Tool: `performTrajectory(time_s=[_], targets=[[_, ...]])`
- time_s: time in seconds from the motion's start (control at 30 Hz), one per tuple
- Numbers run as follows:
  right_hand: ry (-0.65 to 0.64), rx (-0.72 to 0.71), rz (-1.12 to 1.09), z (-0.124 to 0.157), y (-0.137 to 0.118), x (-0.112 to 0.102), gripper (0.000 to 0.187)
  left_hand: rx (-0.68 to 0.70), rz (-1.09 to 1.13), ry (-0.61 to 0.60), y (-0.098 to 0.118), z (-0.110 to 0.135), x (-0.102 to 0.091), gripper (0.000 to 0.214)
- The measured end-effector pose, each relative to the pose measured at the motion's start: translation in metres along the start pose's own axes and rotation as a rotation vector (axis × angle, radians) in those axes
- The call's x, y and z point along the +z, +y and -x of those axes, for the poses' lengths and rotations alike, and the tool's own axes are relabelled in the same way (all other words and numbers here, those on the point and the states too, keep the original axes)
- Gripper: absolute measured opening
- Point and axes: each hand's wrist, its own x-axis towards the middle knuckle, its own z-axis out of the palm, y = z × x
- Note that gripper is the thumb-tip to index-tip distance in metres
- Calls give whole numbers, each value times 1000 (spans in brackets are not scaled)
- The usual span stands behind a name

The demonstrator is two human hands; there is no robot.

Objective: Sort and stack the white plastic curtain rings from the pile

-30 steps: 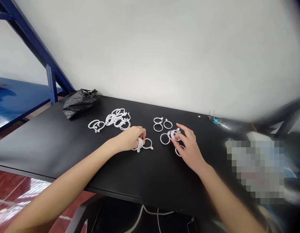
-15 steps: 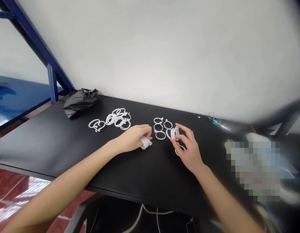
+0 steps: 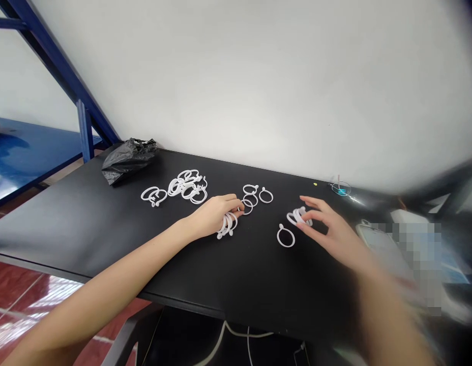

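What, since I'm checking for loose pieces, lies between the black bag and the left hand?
The head view shows a pile of white rings between the black bag and the left hand, with a smaller ring cluster beside it.

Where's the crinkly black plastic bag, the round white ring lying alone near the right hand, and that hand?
Crinkly black plastic bag [image 3: 127, 161]: head view, middle of its side.
Round white ring [image 3: 286, 246]: head view, near edge of its band.
Right hand [image 3: 335, 235]: head view, its middle.

Black bag [image 3: 129, 161], crumpled, on table [image 3: 220, 274] near blue post [image 3: 85, 133]. Wire loop [image 3: 340, 191] by pale wall [image 3: 236, 76]; yellow fleck [image 3: 315, 184] to its left. Red tiles [image 3: 15, 290] lower left. Cable [image 3: 219, 340] below table.
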Motion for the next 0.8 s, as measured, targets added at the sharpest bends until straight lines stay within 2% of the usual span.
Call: performTrajectory(time_s=[0.07,0.17,0.37,0.47,0.57,0.7,0.8], targets=[[-162,26,47,5,4,-8,24,-14,-52,-43,-4,-1,5,23],[-230,32,71,9,3,-4,24,-43,-106,-93,-6,-2,11,26],[-192,-32,80,5,-8,24,21,-91,-169,-156,2,-3,9,15],[-143,-77,107,3,-8,29,18,-63,-211,-165,5,-3,6,12],[-110,-86,87,2,-10,26,20,-17,-267,-150,3,-3,7,8],[-82,-19,-37,3,-19,11,25,7,-293,-143,0,-4,7,8],[-145,-11,-105,7,-23,-1,26,41,-260,-110,1,-3,6,9]])
